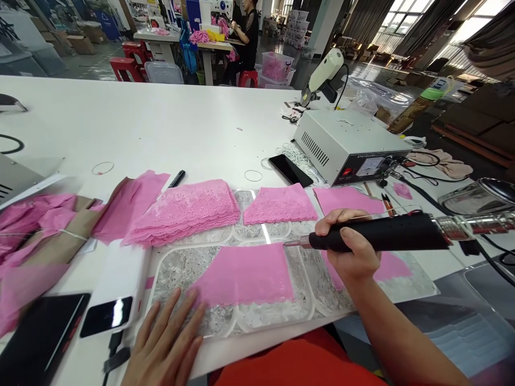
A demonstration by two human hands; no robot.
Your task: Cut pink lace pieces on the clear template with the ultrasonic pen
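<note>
My right hand (354, 249) is wrapped round a black-handled tool (382, 235) whose thin metal tip touches or nearly touches the top right corner of a flat pink fabric piece (249, 273). That piece lies on a clear textured plastic board (177, 268). My left hand (169, 338) rests flat, fingers spread, with its fingertips at the piece's lower left edge. Behind it sit a stack of pink lace pieces (189, 209) and a smaller lace stack (280, 205). More pink fabric (348, 200) lies on the right, partly hidden by my right hand and the tool.
A grey control box (350, 145) with cables stands at the back right, beside a black phone (290, 170). On the left are bundled pink fabric (44, 225), a white device (120, 279) and a black tablet (40, 332). A person (245, 37) sits at a far machine.
</note>
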